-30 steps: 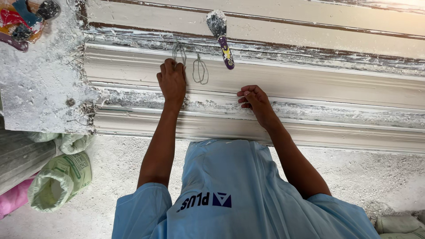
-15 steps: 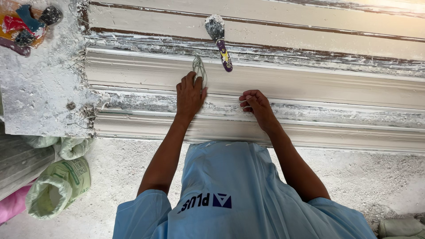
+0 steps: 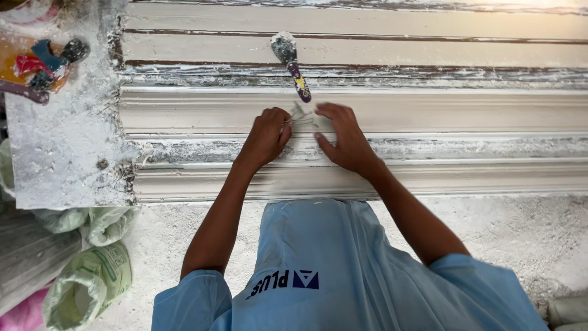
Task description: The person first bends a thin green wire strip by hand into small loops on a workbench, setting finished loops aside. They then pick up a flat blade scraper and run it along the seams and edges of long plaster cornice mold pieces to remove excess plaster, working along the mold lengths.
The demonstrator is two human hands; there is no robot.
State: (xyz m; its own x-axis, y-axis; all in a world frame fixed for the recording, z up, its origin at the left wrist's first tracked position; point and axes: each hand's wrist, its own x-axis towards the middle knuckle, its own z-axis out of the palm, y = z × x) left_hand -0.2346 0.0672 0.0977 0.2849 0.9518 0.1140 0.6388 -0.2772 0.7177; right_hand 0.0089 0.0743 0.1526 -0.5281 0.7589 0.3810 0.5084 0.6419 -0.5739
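While both hands, left hand (image 3: 264, 136) and right hand (image 3: 344, 138), pinch the fibre strands (image 3: 301, 116) on the plaster moulding (image 3: 459, 113), I'd spread them flat, below the putty knife (image 3: 293, 64)

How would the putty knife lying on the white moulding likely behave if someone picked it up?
The putty knife looks small and slim, so probably light. Its blade is caked with white plaster, so likely top-heavy and dusty to grip. It lies flat on a ledge of the moulding, above the left hand and right hand, so it seems unlikely to roll.
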